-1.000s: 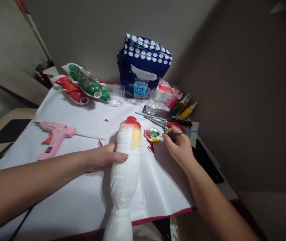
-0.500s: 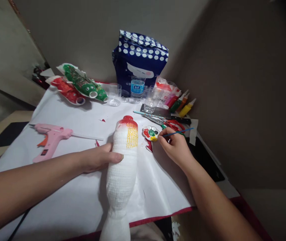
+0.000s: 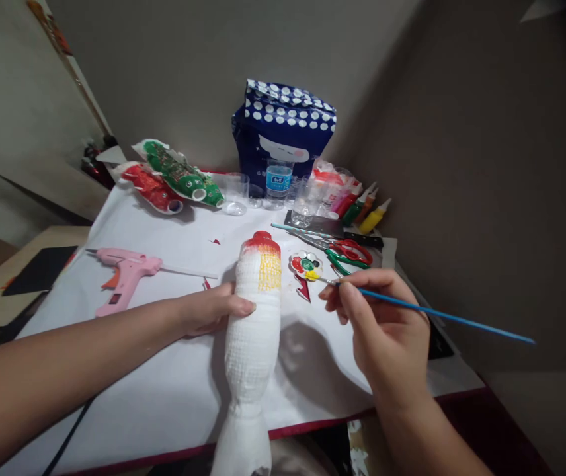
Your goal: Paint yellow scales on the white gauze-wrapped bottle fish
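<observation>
1. Left fingers [image 3: 240, 306] are clasping the white form [image 3: 253, 340], its long axis running near to far.
2. Right fingers [image 3: 360, 309] are pinching the brush [image 3: 442, 313], its tip pointing left at the palette [image 3: 304, 256]; the form is lying farther left.

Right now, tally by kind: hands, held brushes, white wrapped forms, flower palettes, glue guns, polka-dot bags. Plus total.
Hands: 2, left hand and right hand
Blue brush: 1
White wrapped form: 1
Flower palette: 1
Pink glue gun: 1
Polka-dot bag: 1
Total: 7
</observation>
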Demonstrator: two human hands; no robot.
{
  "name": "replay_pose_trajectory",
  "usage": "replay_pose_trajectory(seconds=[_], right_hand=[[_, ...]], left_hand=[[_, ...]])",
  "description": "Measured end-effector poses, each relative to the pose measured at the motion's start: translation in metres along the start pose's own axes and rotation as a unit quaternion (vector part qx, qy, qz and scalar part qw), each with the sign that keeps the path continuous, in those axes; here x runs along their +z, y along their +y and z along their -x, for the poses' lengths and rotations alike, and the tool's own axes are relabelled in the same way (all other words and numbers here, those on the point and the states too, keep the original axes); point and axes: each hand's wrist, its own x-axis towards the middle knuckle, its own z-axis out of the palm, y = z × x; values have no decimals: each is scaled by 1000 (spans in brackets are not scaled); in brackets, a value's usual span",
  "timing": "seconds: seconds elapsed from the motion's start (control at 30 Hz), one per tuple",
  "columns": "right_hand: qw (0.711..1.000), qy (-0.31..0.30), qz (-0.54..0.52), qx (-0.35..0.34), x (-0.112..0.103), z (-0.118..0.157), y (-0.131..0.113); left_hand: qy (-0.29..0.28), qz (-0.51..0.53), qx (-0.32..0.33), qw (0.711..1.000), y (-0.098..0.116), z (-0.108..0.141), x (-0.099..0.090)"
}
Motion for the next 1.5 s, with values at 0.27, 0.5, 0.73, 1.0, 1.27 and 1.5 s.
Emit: replay_pose_trajectory(seconds=[0.27, 0.5, 0.73, 1.0, 1.27, 1.5], right_hand=[[993, 73, -89, -30, 37, 27, 4], [998, 23, -10, -54, 38, 39, 18], [999, -3, -41, -31, 40, 42, 20], [999, -11, -23, -36, 40, 40, 19], [999, -19, -4, -37, 40, 37, 19], [999, -26, 6, -36, 39, 36, 19]], left_hand=[[-4, 11, 23, 1000, 4, -1, 5], [-29, -1, 35, 999, 8, 0, 10], [-30, 15, 44, 998, 5, -1, 8], [-36, 3, 40, 999, 4, -2, 5], [-30, 1, 39, 999, 7, -2, 10], [-11, 7, 25, 1000, 7, -1, 8]])
